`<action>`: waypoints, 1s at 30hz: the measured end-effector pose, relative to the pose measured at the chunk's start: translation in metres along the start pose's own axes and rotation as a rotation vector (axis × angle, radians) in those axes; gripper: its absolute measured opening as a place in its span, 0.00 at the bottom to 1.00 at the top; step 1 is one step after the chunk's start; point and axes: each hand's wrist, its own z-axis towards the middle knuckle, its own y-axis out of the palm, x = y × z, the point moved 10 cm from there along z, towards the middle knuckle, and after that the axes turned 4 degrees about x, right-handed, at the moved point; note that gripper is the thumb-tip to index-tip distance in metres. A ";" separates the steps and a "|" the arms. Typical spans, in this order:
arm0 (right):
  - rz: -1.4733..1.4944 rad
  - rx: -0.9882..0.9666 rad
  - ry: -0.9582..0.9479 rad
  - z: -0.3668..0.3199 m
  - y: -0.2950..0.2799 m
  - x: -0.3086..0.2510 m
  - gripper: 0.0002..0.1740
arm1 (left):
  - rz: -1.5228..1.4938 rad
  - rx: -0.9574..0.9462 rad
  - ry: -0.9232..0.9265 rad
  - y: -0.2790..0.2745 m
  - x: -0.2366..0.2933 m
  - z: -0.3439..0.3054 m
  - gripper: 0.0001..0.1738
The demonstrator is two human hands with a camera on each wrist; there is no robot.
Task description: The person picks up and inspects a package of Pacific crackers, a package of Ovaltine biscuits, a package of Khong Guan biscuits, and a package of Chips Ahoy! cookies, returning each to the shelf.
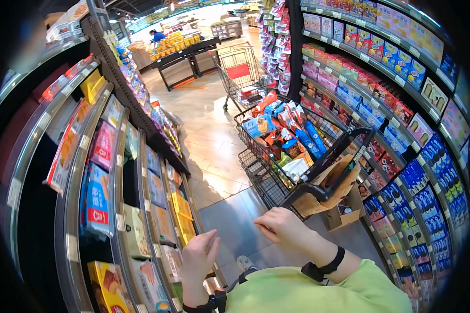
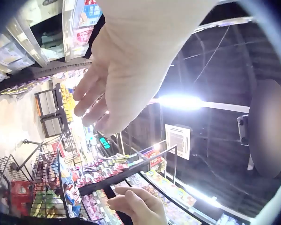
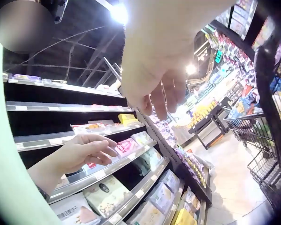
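Both hands are raised in front of the body, apart from each other, and hold nothing. My left hand (image 1: 197, 263) is beside the left shelves, fingers loosely bent and thumb apart; the left wrist view shows this hand (image 2: 131, 61) large, fingers relaxed. My right hand (image 1: 287, 228) hovers near the cart handle (image 1: 324, 182) without visible contact, its fingers loosely curled; in the right wrist view this hand (image 3: 154, 65) hangs with loose fingers. The shopping cart (image 1: 263, 180) holds several snack packages (image 1: 290, 130), and a brown paper bag (image 1: 318, 201) hangs by its handle.
Shelves with packaged biscuits (image 1: 98, 195) line the left side, and shelves of boxed snacks (image 1: 373, 47) the right. A second cart (image 1: 240, 65) stands ahead, near a display table (image 1: 183, 60). An open carton (image 1: 346, 213) is on the floor at right. A person (image 1: 156, 36) is in the distance.
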 end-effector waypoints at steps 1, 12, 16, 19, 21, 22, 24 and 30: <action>-0.003 0.008 0.011 0.017 0.008 0.004 0.07 | -0.010 -0.019 0.012 -0.002 -0.009 0.016 0.12; -0.219 -0.068 0.169 0.166 0.052 0.102 0.11 | -0.132 -0.219 -0.038 0.046 -0.109 0.127 0.16; -0.267 -0.084 0.381 0.224 0.018 0.192 0.16 | -0.067 -0.202 -0.121 0.058 -0.157 0.161 0.17; -0.353 -0.123 0.528 0.254 -0.005 0.281 0.14 | -0.041 -0.222 -0.169 0.066 -0.177 0.198 0.18; -0.405 -0.186 0.548 0.256 0.001 0.348 0.13 | -0.045 -0.211 -0.169 0.076 -0.189 0.227 0.18; -0.496 -0.404 0.628 0.243 0.019 0.387 0.14 | -0.042 -0.224 -0.177 0.082 -0.191 0.242 0.18; -0.540 -0.767 0.699 0.207 0.056 0.445 0.16 | -0.031 -0.223 -0.162 0.093 -0.190 0.276 0.19; -0.504 -0.898 0.574 0.141 0.108 0.514 0.26 | -0.013 -0.277 -0.146 0.136 -0.191 0.353 0.19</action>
